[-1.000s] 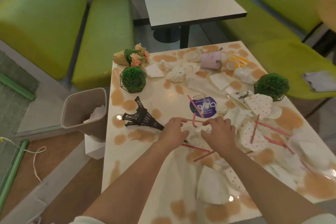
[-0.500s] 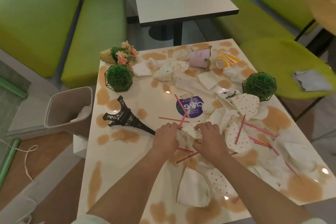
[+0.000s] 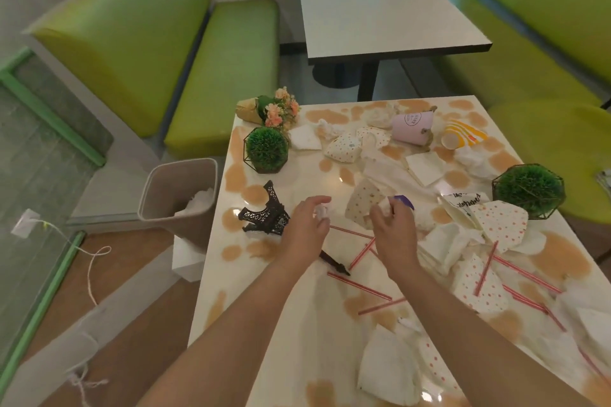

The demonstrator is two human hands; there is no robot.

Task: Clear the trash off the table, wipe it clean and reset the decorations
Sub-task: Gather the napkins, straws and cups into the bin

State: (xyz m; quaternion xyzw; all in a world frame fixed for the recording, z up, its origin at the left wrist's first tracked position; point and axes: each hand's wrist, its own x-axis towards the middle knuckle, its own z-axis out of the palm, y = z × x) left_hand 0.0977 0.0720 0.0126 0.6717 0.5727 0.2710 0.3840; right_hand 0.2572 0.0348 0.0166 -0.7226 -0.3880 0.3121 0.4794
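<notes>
Both hands lifted off tabletop point(image 3: 297, 291), apart. Left hand point(image 3: 305, 228) and right hand point(image 3: 393, 235) fingers each pinching paper wad. Risk: left wrist knocks tower point(image 3: 266, 213); wad misses bin point(image 3: 180, 198).

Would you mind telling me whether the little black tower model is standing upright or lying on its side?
Lying on its side: the tower model rests flat on the table.

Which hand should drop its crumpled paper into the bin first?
Left. The left hand holds a paper wad nearer the bin, off the table's left edge; the right hand is farther.
</notes>
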